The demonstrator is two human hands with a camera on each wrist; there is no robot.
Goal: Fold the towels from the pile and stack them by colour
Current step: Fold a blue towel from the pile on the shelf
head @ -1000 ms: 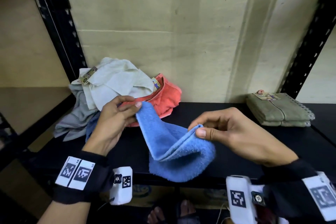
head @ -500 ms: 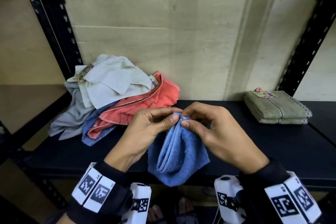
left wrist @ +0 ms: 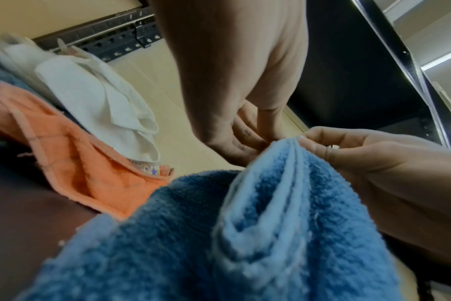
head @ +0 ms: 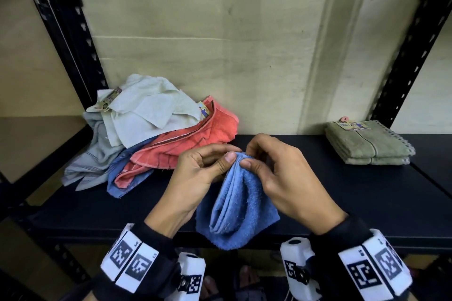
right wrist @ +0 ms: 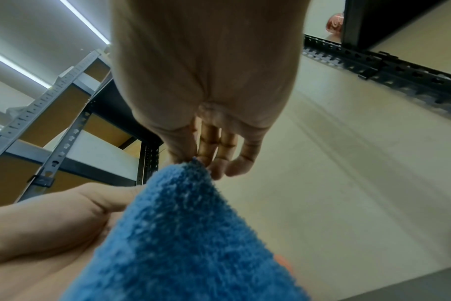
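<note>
A blue towel (head: 236, 205) hangs doubled over the front of the black shelf (head: 342, 193), its top corners brought together. My left hand (head: 198, 168) and right hand (head: 274, 168) meet at that top edge, and each pinches the gathered corners between thumb and fingers. The left wrist view shows the blue towel (left wrist: 258, 224) with its layered edges under my left hand (left wrist: 247, 146), the other hand pinching from the right. In the right wrist view the towel (right wrist: 183, 234) hangs from my right hand (right wrist: 201, 160). The unfolded pile (head: 151, 134) lies at the back left.
The pile holds a white towel (head: 146, 110), a coral one (head: 195, 139), a grey one (head: 95, 154) and a darker blue one (head: 122, 171). Folded green towels (head: 367, 144) are stacked at the back right. Black rack posts (head: 61, 19) flank the shelf.
My hands came together from about a towel's width apart, bringing the blue towel's two held corners to meet and folding it in half. Since half a second ago they have barely moved.
</note>
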